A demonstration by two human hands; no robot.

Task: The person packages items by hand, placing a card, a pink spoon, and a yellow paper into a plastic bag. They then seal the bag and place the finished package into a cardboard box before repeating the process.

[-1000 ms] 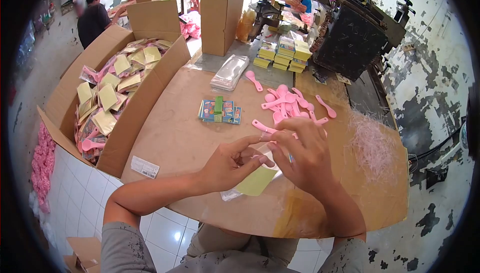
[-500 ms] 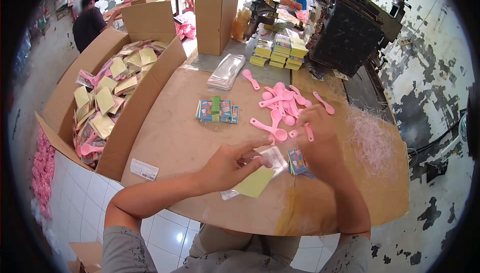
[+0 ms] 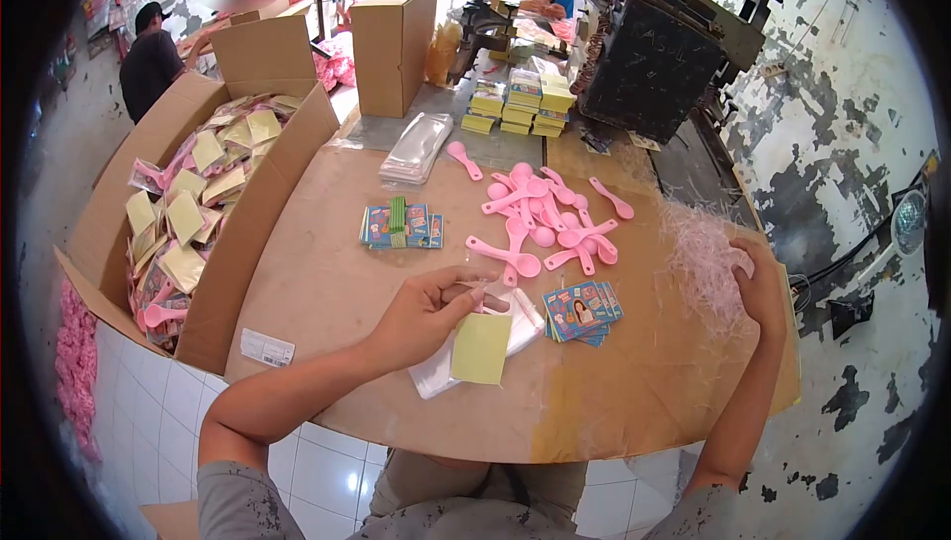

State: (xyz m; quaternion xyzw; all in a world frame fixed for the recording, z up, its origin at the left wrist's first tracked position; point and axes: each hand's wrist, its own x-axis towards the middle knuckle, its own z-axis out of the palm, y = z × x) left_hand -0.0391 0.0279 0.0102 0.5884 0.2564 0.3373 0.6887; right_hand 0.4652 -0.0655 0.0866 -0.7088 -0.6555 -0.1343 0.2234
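Note:
My left hand (image 3: 428,314) pinches the top of a clear packet with a yellow card (image 3: 481,349) showing in it, above a stack of clear bags (image 3: 434,372). My right hand (image 3: 758,287) is at the right, its fingers curled at the edge of a heap of pale pink shreds (image 3: 701,255); whether it grips any is hidden. Between the hands lie blue printed cards (image 3: 582,310). Behind them is a pile of pink spoons (image 3: 540,205). A banded bundle of blue cards (image 3: 398,226) lies left of the spoons.
An open carton (image 3: 260,243) of filled packets stands at the left. More clear bags (image 3: 418,148), a closed carton (image 3: 391,50), card stacks (image 3: 520,102) and a black machine (image 3: 649,59) are at the back. People work beyond. A label (image 3: 266,348) lies near the front left edge.
My right hand has moved right, from over the blue cards to the pink shreds. The yellow card in my left hand has turned more upright. The whole view has shifted slightly.

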